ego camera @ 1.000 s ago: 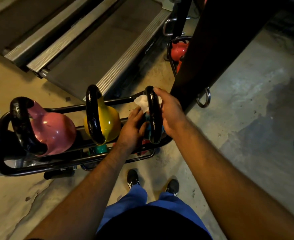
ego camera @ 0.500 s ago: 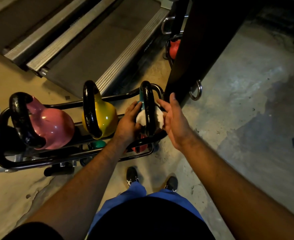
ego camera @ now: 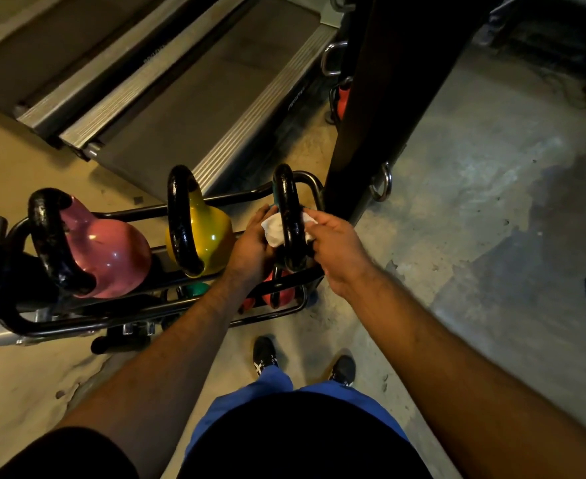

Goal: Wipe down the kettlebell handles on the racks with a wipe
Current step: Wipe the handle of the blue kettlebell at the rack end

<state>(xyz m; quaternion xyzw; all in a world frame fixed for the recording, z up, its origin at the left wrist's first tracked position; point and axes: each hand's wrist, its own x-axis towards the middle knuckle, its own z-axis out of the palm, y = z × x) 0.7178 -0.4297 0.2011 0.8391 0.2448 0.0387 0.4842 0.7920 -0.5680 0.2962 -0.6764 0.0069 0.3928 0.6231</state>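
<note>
A black tubular rack (ego camera: 77,324) holds a pink kettlebell (ego camera: 112,257), a yellow kettlebell (ego camera: 212,236) and, at the right end, a teal kettlebell whose black handle (ego camera: 289,209) stands upright. A white wipe (ego camera: 274,229) passes under that handle. My left hand (ego camera: 253,247) holds the wipe on the handle's left side. My right hand (ego camera: 336,243) pinches the wipe's other end on the right side. The teal bell's body is mostly hidden by my hands.
Red kettlebells (ego camera: 281,295) sit on the rack's lower tier. A dark column (ego camera: 381,98) with a metal ring stands just right of the rack. Treadmill decks (ego camera: 181,98) lie behind. My shoes (ego camera: 265,354) are on the concrete floor below.
My right hand went from gripping the handle's top, to open beside it, to closing on the wipe's right end. The wipe slid from the top of the handle down its middle.
</note>
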